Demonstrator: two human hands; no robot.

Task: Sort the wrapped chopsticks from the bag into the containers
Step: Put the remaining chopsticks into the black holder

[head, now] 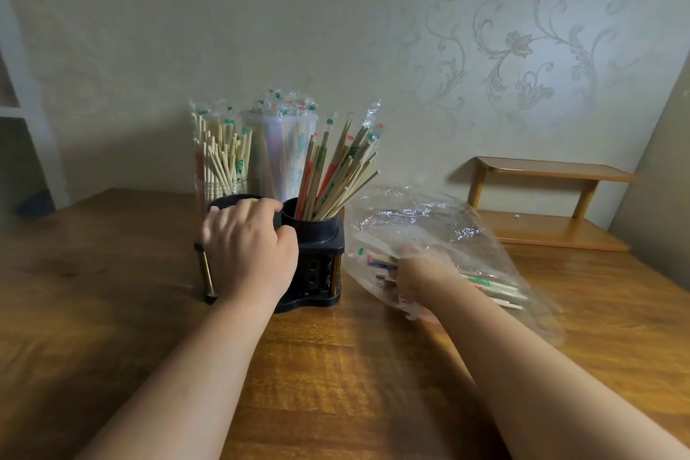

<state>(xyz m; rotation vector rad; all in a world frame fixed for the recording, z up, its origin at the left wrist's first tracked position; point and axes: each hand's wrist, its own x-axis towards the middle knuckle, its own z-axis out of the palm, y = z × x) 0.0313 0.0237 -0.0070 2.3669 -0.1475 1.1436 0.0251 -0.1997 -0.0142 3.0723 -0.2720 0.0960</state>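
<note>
1. One table [336,366], wood; bears everything below.
2. One bag [466,228], clear plastic, lying just right of the holder.
3. One holder [321,235], black, twin cups; the right cup's sticks fan up and rightward.
4. Several chopsticks [496,288] inside the bag, flat, long axis left-to-right, printed ends toward the holder.
5. My left hand [250,243]: fingers curled over the left cup's rim.
6. My right hand [414,280]: in the bag, on the chopsticks; I cannot tell its grip through the plastic. Step, I judge: fetching. Next: pinch, withdraw, tip upright, drop in.
</note>
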